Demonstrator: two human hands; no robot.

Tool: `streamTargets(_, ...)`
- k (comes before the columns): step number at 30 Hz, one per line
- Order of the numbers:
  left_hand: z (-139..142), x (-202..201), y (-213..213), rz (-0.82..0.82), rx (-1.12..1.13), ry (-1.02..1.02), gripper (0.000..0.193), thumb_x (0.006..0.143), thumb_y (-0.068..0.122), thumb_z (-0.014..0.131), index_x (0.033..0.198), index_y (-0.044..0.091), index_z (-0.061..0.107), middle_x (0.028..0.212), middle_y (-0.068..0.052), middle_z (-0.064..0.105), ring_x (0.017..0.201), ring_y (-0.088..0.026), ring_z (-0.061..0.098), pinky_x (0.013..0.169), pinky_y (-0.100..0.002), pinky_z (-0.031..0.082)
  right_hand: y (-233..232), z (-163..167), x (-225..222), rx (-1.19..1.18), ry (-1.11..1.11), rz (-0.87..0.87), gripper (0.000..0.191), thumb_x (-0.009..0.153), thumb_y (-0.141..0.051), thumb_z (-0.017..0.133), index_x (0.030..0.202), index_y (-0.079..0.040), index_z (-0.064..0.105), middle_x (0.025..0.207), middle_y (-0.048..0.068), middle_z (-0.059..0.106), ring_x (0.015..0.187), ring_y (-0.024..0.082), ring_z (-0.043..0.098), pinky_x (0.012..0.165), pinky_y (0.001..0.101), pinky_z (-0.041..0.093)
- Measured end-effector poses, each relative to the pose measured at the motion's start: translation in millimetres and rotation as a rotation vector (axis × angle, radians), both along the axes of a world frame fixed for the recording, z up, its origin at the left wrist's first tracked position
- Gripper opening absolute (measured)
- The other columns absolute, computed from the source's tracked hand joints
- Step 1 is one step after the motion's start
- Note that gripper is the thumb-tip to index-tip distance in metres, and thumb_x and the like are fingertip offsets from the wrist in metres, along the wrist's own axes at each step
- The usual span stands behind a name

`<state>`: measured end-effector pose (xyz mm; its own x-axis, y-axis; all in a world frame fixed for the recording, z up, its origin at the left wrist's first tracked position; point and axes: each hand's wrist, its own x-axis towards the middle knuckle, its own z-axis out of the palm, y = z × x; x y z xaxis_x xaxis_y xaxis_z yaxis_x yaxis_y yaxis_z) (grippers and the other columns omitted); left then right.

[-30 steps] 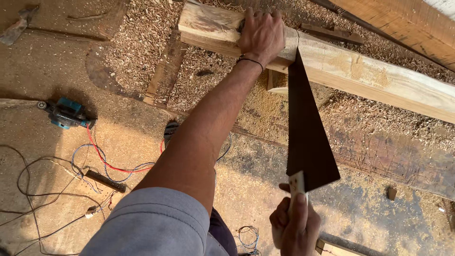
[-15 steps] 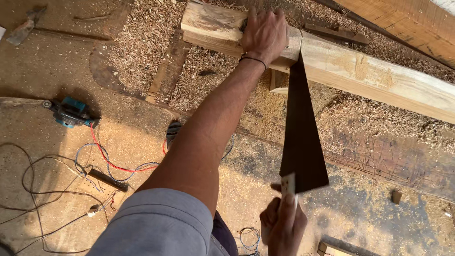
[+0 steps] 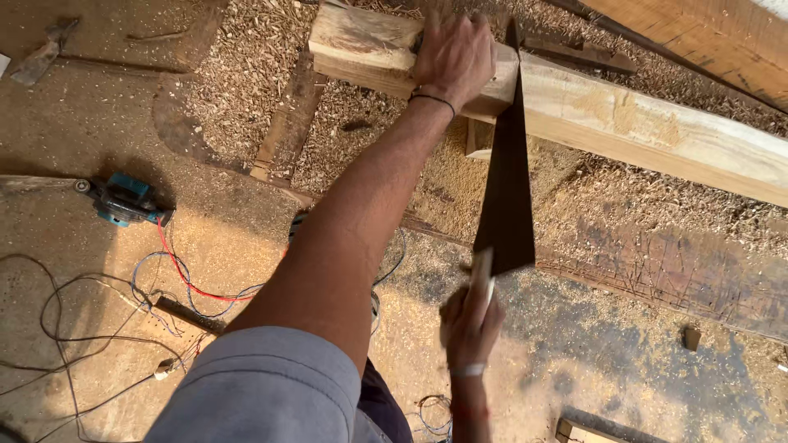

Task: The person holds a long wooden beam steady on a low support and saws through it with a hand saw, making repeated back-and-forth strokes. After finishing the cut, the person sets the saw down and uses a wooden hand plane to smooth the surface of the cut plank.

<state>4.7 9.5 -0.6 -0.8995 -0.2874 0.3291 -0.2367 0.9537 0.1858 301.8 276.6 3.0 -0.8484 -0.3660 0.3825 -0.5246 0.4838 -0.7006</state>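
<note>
A long pale wooden beam [image 3: 640, 123] lies across the top of the view. My left hand [image 3: 454, 56] presses down on it near its left end, fingers spread over the top face. My right hand [image 3: 470, 321] grips the light handle of a dark hand saw [image 3: 505, 193]. The saw blade runs up from my hand and its tip meets the beam just right of my left hand. A dark band circles my left wrist.
Wood shavings [image 3: 246, 82] cover the ground around the beam. A teal power tool [image 3: 123, 199] lies at the left with red and black cables [image 3: 176, 283] trailing from it. A second beam [image 3: 706, 41] lies at the top right. A small wood block [image 3: 691, 337] sits on the floor at right.
The saw has slid forward and to the left, its tip now higher on the beam. My right hand has moved up and left with it. My left hand stays on the beam.
</note>
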Motion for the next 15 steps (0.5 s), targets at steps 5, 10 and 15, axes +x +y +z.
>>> streamTargets(5, 2, 2, 4, 0.027, 0.021, 0.054, 0.038, 0.1, 0.042, 0.053, 0.116, 0.009, 0.062, 0.073, -0.004, 0.065, 0.069, -0.021, 0.063, 0.097, -0.057, 0.039, 44, 26, 80, -0.647, -0.839, -0.278, 0.045, 0.116, -0.026, 0.039, 0.128, 0.012, 0.06, 0.058, -0.004, 0.039, 0.047, 0.003, 0.036, 0.041, 0.0237, 0.029)
streamTargets(10, 1, 1, 0, 0.027, 0.016, 0.033, 0.033, 0.106, 0.04, 0.049, 0.113, 0.01, 0.062, 0.074, -0.007, 0.066, 0.071, -0.021, 0.064, 0.097, -0.06, 0.039, -17, 32, -104, 0.08, -0.206, -0.006, 0.041, 0.111, -0.014, 0.034, 0.144, -0.01, 0.058, 0.071, 0.004, 0.067, 0.036, 0.003, 0.047, 0.026, 0.0203, 0.04)
streamTargets(15, 3, 0, -3, 0.012, 0.035, -0.018, 0.028, 0.106, 0.036, 0.047, 0.112, 0.014, 0.062, 0.076, -0.003, 0.067, 0.073, -0.018, 0.066, 0.111, -0.069, 0.03, -33, -33, -71, -0.576, -0.577, -0.073, 0.044, 0.123, -0.022, 0.037, 0.129, 0.007, 0.069, 0.062, 0.004, 0.046, 0.042, 0.005, 0.037, 0.032, 0.0215, 0.03)
